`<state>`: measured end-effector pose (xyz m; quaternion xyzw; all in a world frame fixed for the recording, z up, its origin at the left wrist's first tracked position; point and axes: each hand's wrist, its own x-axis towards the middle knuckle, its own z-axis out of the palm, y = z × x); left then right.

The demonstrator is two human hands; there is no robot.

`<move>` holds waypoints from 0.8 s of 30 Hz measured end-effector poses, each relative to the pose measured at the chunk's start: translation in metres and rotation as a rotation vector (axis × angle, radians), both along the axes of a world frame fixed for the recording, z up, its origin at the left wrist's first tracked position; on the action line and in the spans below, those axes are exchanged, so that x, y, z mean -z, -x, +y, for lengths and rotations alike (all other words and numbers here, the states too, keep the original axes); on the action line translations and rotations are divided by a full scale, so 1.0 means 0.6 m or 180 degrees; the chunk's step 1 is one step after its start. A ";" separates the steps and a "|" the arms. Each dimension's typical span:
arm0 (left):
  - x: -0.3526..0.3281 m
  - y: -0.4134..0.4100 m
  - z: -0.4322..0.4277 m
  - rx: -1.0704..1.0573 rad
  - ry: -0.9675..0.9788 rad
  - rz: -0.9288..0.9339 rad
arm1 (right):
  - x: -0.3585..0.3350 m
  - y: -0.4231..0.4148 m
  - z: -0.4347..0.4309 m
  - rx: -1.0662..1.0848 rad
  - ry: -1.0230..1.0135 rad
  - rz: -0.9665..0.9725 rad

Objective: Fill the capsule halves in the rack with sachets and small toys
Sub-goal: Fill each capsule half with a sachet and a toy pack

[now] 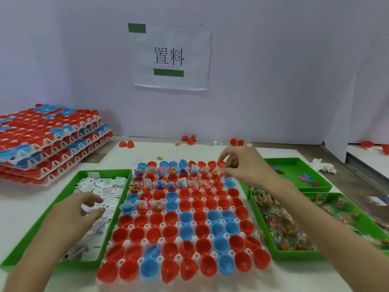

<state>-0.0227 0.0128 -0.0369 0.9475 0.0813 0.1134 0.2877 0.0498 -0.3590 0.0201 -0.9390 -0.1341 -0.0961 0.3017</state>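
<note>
A white rack (126,242) of red and blue capsule halves lies in front of me. Several halves in its far rows hold sachets and small toys; the near rows look empty. My left hand (77,211) hovers over the white sachets (101,186) in the green tray (63,190) on the left, fingers loosely curled and blurred; I cannot tell whether it holds a sachet. My right hand (242,165) is over the rack's far right corner, its fingertips pinching something small and clear above a red half.
Two green trays (265,232) of bagged small toys sit to the right, and a third (294,163) behind them holds a few flat pieces. Stacked filled racks (48,142) stand at the far left. Loose red halves (126,143) lie along the wall.
</note>
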 end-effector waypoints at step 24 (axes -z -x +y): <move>0.018 0.007 0.008 0.0168 -0.0083 0.0066 | 0.052 -0.058 0.024 -0.0276 0.1023 0.0310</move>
